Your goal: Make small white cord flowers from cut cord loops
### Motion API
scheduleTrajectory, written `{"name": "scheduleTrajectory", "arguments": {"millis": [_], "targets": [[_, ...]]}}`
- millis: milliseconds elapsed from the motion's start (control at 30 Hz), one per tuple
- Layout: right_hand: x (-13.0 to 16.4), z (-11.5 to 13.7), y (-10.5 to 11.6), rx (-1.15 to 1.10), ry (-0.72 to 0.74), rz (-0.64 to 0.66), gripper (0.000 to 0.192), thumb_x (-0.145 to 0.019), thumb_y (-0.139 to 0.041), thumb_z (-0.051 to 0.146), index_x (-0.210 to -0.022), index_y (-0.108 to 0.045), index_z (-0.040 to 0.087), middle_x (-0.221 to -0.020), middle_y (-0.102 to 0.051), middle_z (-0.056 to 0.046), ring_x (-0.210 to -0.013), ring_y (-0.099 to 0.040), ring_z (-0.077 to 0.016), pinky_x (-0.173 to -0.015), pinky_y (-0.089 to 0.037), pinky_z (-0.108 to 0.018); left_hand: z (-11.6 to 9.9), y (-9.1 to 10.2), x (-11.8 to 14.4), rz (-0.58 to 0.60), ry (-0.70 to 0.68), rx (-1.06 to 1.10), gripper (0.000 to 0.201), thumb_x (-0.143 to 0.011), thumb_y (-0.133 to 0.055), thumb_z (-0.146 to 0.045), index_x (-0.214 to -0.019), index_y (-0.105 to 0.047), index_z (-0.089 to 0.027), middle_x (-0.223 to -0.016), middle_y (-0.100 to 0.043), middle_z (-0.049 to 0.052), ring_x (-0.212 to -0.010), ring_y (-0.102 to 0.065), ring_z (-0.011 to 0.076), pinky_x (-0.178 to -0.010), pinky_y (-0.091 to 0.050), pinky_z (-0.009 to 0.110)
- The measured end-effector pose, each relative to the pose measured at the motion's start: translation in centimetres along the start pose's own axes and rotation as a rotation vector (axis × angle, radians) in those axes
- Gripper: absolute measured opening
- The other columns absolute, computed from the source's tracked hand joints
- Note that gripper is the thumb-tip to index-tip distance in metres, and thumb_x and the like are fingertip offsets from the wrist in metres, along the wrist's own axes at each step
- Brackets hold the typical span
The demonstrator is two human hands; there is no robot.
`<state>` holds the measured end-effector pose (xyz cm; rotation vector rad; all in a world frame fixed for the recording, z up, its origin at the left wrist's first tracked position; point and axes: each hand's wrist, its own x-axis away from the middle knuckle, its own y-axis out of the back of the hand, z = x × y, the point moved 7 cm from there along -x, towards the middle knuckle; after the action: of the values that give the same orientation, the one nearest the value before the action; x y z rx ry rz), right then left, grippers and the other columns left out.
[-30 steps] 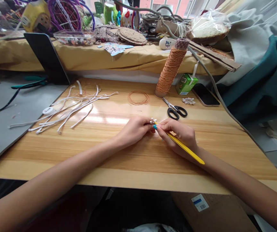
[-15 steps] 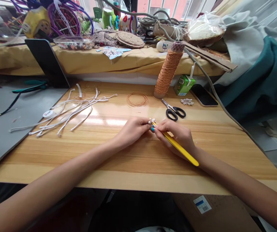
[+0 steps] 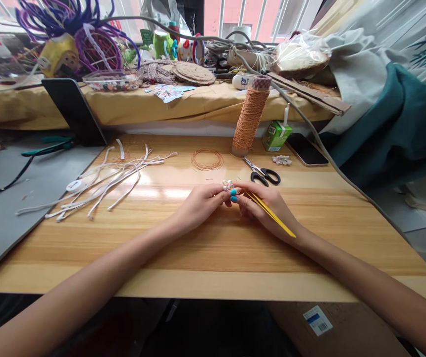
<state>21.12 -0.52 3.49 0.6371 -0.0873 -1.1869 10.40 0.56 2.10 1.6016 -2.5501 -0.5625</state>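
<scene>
- Shells (image 3: pixel 228 186), a tiny white bunch of them, sit pinched between the two hands, near the middle of the wooden table (image 3: pixel 213 263).
- The left hand (image 3: pixel 201 203) curls its fingers in tight and holds the little bunch with thumb and fingertips.
- The right hand (image 3: pixel 265 203) touches the left one. Its fingers are closed around a thin yellow stick (image 3: pixel 272 215). One fingernail there is painted bright blue.
- The yellow stick points at the bunch, and its other end sticks out back over the right wrist.
- Black scissors (image 3: pixel 263 173) lie on the table just behind the right hand, with the blades closed.
- A ring of thin orange string (image 3: pixel 207 159) lies flat on the table behind the hands.
- A tall spool of orange string (image 3: pixel 249 116) stands upright at the back of the table, near the scissors.
- A small green drink box (image 3: pixel 276 136) stands beside the spool, and a dark phone (image 3: pixel 307 150) lies flat next to it.
- A few more small white shells (image 3: pixel 282 160) lie on the table between the scissors and the phone.
- White strips (image 3: pixel 105 176) lie spread out on the far left side of the table, well apart from the hands.
</scene>
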Motion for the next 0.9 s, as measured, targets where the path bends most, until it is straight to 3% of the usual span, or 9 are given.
{"name": "scheduleTrajectory", "arguments": {"millis": [167, 300, 400, 500, 567, 700, 900], "targets": [[0.2, -0.6, -0.4, -0.18, -0.106, 0.027, 0.026, -0.08, -0.048, 0.032, -0.103, -0.054, 0.019, -0.069, -0.057, 0.001, -0.047, -0.05, -0.0066, -0.043, -0.042, -0.02, -0.6, -0.2, 0.2, 0.01, -0.108, -0.29, 0.039, -0.087, -0.028, -0.035, -0.061, -0.048, -0.014, -0.06, -0.048, -0.001, -0.059, -0.045, 0.0096, -0.059, -0.034, 0.022], [0.3, -0.6, -0.5, -0.197, -0.153, 0.044, 0.02, -0.081, -0.047, 0.034, -0.091, -0.055, 0.018, -0.06, -0.053, 0.003, -0.049, -0.05, -0.0074, -0.044, -0.042, -0.02, -1.2, -0.1, 0.1, 0.032, -0.189, -0.37, 0.039, -0.088, -0.026, -0.034, -0.06, -0.047, -0.015, -0.059, -0.047, -0.001, -0.059, -0.044, 0.0094, -0.059, -0.034, 0.022], [0.3, -0.6, -0.2, -0.162, -0.153, 0.011, 0.019, -0.082, -0.045, 0.034, -0.085, -0.055, 0.017, -0.057, -0.052, 0.003, -0.047, -0.048, -0.007, -0.044, -0.04, -0.02, -1.4, 0.7, -0.1, -0.015, -0.208, -0.334, 0.034, -0.087, -0.029, -0.03, -0.065, -0.049, -0.015, -0.064, -0.052, 0.0, -0.063, -0.047, 0.0095, -0.061, -0.036, 0.022], [0.2, -0.6, 0.3, -0.099, -0.136, -0.048, 0.017, -0.082, -0.045, 0.032, -0.083, -0.053, 0.017, -0.056, -0.051, 0.003, -0.046, -0.047, -0.0067, -0.044, -0.039, -0.019, -1.3, 2.6, -0.2, -0.203, -0.162, -0.289, 0.019, -0.084, -0.04, -0.027, -0.075, -0.052, -0.015, -0.07, -0.056, 0.001, -0.065, -0.049, 0.0095, -0.061, -0.038, 0.021], [0.2, -0.5, 0.4, -0.061, -0.108, -0.049, 0.017, -0.082, -0.045, 0.031, -0.082, -0.053, 0.017, -0.056, -0.051, 0.003, -0.046, -0.046, -0.0066, -0.045, -0.039, -0.02, -1.4, 3.3, -0.1, -0.268, -0.168, -0.256, 0.011, -0.08, -0.047, -0.025, -0.081, -0.052, -0.015, -0.075, -0.058, 0.001, -0.067, -0.05, 0.0093, -0.062, -0.039, 0.021], [0.2, 0.0, 0.5, 0.003, -0.058, -0.045, 0.016, -0.082, -0.046, 0.029, -0.08, -0.055, 0.016, -0.056, -0.052, 0.003, -0.049, -0.048, -0.0069, -0.048, -0.04, -0.02, -1.4, 2.9, 0.0, -0.214, -0.193, -0.16, 0.012, -0.079, -0.05, -0.026, -0.083, -0.053, -0.015, -0.078, -0.058, 0.002, -0.071, -0.051, 0.0093, -0.066, -0.041, 0.022], [0.1, 0.5, 0.5, 0.028, -0.003, -0.053, 0.012, -0.081, -0.047, 0.023, -0.08, -0.056, 0.016, -0.061, -0.057, 0.002, -0.052, -0.052, -0.0077, -0.054, -0.043, -0.022, -0.5, 2.6, -0.1, -0.188, -0.096, 0.015, 0.015, -0.077, -0.051, -0.028, -0.085, -0.054, -0.015, -0.078, -0.057, 0.002, -0.068, -0.049, 0.0085, -0.062, -0.041, 0.021]]}}
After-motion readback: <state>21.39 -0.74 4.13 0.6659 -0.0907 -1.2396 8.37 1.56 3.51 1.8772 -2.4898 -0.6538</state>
